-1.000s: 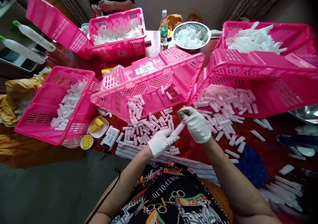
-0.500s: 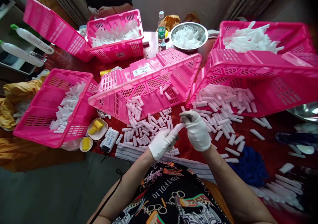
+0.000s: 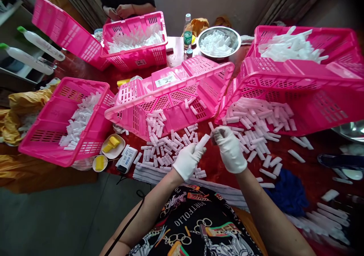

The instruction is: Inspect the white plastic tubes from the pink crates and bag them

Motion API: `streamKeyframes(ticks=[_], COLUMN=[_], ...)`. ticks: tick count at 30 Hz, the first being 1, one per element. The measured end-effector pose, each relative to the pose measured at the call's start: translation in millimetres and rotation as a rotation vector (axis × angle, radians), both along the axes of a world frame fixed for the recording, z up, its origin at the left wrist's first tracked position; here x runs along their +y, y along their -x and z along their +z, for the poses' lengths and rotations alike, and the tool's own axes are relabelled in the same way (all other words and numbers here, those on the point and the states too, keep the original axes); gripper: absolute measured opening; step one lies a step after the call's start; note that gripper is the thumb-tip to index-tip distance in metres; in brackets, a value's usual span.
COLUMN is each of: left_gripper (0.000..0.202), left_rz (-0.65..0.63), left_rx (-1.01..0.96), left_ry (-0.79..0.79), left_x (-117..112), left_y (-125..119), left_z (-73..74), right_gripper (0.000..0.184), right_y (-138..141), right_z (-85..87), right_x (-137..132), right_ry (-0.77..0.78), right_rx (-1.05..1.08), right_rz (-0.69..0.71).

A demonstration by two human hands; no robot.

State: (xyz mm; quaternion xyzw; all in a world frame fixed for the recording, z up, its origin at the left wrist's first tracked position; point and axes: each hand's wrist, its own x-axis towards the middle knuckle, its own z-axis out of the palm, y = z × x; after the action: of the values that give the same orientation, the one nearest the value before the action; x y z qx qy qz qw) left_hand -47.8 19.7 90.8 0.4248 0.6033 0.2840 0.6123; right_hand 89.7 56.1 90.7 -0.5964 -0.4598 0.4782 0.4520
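My left hand [image 3: 188, 160], in a white glove, is closed round a white plastic tube [image 3: 203, 140] that sticks up and to the right. My right hand [image 3: 229, 149], also gloved, is pinched at the tube's upper end on a small dark piece I cannot make out. Both hands hover above a pile of short white pieces [image 3: 167, 146] spilling from a tipped pink basket [image 3: 173, 97]. To the right, longer white tubes [image 3: 256, 121] spill from another tipped pink basket [image 3: 298, 85].
More pink baskets of white parts stand at the left [image 3: 54, 123], back left [image 3: 133, 40] and back right [image 3: 313, 40]. A steel bowl [image 3: 218, 40] and a bottle [image 3: 187, 30] stand behind. Another person's hands [image 3: 119, 10] work across the table. Yellow sponges in dishes [image 3: 110, 144] lie near the front edge.
My right hand has shifted a little right, from lying over the tube to pinching at its tip. The left hand holds the tube more upright.
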Motion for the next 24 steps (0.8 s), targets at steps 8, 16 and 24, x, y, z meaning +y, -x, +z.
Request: streamKeyframes(ticks=[8,16,24], left_gripper=[0.044,0.031,0.043], left_rz=[-0.154,-0.158,-0.212], left_rx=[-0.815,-1.185,-0.458], left_ry=[0.488,0.8,0.342], left_x=[5.8,2.2,-3.5], left_y=[13.4,16.5,-15.6], left_z=[4.5,-4.9,-31.6], right_gripper=[0.033,0.032,0.04], right_y=[-8.4,-14.3,-41.5], right_z=[0.3,10.2,-25.1], right_x=[0.6,-11.9,-31.4], right_ry=[0.063,0.111,0.256], right_rx=[0.084,0.038,0.067], right_rz=[0.349,0.471,0.323])
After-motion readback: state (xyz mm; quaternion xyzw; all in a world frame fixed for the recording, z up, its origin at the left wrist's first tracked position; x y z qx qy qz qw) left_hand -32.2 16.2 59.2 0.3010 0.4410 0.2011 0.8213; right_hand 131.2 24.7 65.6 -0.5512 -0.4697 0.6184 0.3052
